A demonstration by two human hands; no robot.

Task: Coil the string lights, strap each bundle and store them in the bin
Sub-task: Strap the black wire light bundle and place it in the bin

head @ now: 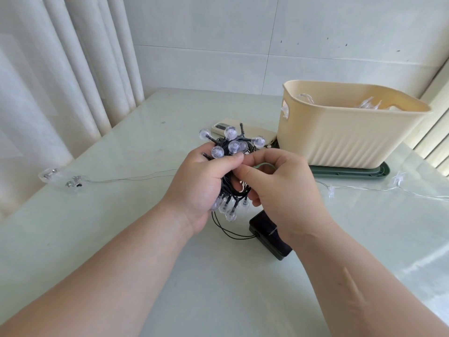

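My left hand grips a coiled bundle of black-wired string lights with clear round bulbs, held above the table's middle. My right hand pinches at the bundle's right side, where a thin pale strap shows between the fingers. A black cable runs down from the bundle to a dark battery box lying on the table under my right wrist. The cream bin stands at the back right with clear lights inside.
A second string of clear-wired lights trails across the table, with its clear battery case at the left. The bin stands on a green lid. A phone lies behind the bundle. Curtains hang at the left.
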